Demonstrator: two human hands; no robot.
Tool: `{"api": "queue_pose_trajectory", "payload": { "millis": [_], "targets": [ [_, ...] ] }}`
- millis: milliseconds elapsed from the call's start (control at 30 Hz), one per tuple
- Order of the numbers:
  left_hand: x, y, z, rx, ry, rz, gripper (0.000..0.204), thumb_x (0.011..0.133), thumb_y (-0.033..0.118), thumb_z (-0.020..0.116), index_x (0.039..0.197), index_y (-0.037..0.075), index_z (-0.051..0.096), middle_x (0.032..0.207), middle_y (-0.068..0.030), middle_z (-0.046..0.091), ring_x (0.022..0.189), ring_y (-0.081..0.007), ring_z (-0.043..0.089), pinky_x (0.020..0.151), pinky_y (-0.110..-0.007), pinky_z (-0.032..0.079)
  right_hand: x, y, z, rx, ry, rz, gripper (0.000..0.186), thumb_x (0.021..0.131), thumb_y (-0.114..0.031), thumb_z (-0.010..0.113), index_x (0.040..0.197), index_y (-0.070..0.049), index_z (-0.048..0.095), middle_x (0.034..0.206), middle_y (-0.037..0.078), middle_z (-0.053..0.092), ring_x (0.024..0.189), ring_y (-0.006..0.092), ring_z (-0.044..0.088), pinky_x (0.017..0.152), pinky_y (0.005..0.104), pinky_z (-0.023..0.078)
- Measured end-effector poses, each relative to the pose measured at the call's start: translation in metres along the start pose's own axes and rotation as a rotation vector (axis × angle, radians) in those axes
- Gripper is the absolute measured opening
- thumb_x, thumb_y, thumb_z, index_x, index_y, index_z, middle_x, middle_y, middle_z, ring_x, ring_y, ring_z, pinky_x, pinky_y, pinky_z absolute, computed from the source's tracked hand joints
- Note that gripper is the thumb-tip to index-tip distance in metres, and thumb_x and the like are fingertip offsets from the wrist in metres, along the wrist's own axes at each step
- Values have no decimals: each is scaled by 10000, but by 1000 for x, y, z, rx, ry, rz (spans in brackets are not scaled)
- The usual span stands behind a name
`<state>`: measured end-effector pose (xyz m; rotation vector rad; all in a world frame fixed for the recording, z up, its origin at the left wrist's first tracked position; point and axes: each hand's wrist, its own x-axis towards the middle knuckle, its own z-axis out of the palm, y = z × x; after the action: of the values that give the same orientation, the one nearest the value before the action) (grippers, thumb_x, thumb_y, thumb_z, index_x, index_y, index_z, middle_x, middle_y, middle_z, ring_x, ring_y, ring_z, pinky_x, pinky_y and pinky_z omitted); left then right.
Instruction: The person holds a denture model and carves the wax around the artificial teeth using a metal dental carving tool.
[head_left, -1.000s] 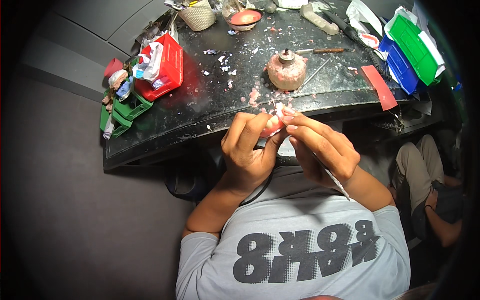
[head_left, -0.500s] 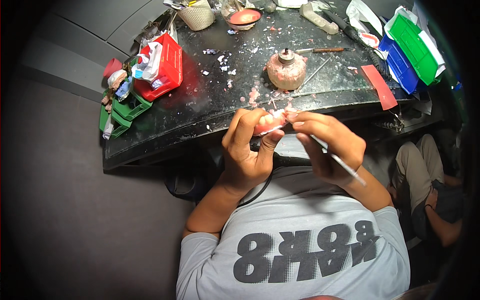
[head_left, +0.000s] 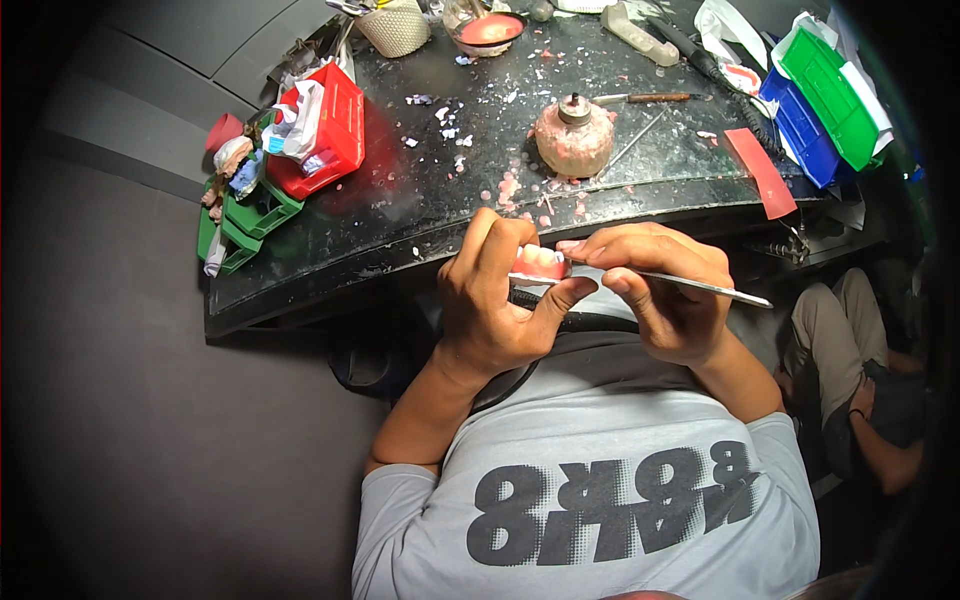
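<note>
Just in front of the bench edge, my left hand [head_left: 497,290] is closed around a denture model [head_left: 541,262] with pale teeth set in pink wax on a white base. Fingers hide its left side, and the thumb presses under the base. Pinched in my right hand [head_left: 665,285] is a slim metal wax carving tool [head_left: 705,287]; its shaft points out to the right past the palm. The tool's working end meets the right end of the denture model, partly hidden by my fingertips.
A round spirit lamp [head_left: 574,137] spattered with pink wax stands on the black bench [head_left: 400,210], a wooden-handled knife [head_left: 655,98] behind it. Wax crumbs lie scattered. A red bin [head_left: 345,130] is at left; a pink wax sheet [head_left: 759,172] and green bin [head_left: 828,98] are at right. Another person [head_left: 850,370] sits at right.
The denture model has turned so its teeth face me more squarely. My right hand's tool has swung from slanting downward to nearly level, pointing right.
</note>
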<state>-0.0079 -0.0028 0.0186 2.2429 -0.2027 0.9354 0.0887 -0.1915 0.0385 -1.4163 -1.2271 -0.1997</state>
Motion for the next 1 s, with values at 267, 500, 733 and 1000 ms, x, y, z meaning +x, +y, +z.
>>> {"api": "queue_pose_trajectory", "payload": {
  "millis": [267,500,733,1000],
  "targets": [
    [0,1,-2,47,-19,-2,477,797,371,901,969,35,610,831,-109,546,624,-285,595,527,-392,469,0,-1,1,-1,-19,6,108,929,-12,763,1018,46,746,971,151,791,878,292,787,795,360,631],
    [1,2,-3,106,-18,25,480,792,406,899,935,43,618,808,-106,533,606,-283,580,512,-394,452,1,1,-1,13,-5,9,96,929,-6,760,1004,53,746,956,149,792,866,284,787,798,361,634],
    [0,1,-2,73,-21,4,493,787,423,902,925,43,620,795,-106,531,601,-286,582,512,-396,447,0,2,-2,42,-20,14,93,928,0,757,1002,55,746,947,155,790,855,276,785,793,357,634],
    [1,1,-2,68,-17,11,492,796,423,901,935,41,622,801,-106,541,599,-291,588,515,-397,451,1,4,-1,36,-17,3,97,932,-3,755,1007,57,746,939,158,788,845,272,782,778,353,631]
  ]
}}
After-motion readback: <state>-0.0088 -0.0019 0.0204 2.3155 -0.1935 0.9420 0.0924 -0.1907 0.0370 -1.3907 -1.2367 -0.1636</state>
